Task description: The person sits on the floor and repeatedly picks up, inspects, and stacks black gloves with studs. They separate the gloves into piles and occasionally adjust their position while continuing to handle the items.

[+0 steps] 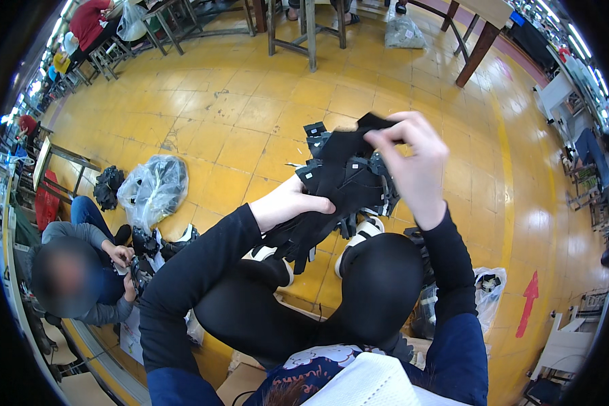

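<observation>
My left hand (292,203) grips a bundle of black fabric pieces (348,186), its thumb lying across the top of them. Small pale labels show on several pieces, and strips hang down below the hand between my knees. My right hand (413,152) is closed in a pinch on the upper corner of one black fabric piece (379,123), raised at the far right of the bundle. More dark pieces lie behind and under the bundle, partly hidden by it.
A co-worker (81,271) sits low at my left, handling dark pieces. A clear plastic bag (153,189) and a black bundle (109,187) lie on the yellow tiled floor (237,135). Another bag (488,287) stands at my right. Wooden stools (308,34) and tables stand ahead.
</observation>
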